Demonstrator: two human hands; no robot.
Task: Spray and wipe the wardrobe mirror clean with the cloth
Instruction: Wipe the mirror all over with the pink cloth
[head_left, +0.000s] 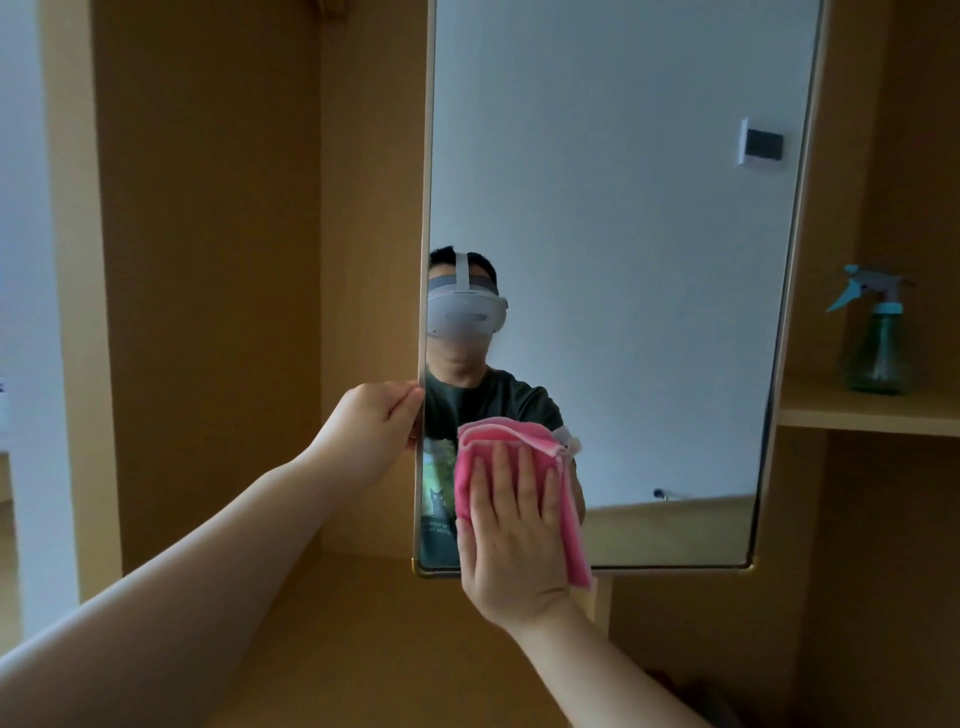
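Pink cloth (566, 499): soft, limp; pressed flat to the lower-centre glass under straight, slightly spread right hand (511, 540) fingers.
Mirror (623, 208): rigid, fragile; left edge gripped by curled left hand (374, 421) fingers.

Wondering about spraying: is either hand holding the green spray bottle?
No, the green spray bottle stands on the wooden shelf; the right hand presses the pink cloth, the left hand grips the mirror's frame.

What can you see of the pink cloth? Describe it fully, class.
The pink cloth looks like soft fabric, folded over with a paler edge along its top right. It lies flat against the lower left of the mirror, hanging slightly below its bottom frame. The right hand presses it with straight, spread fingers.
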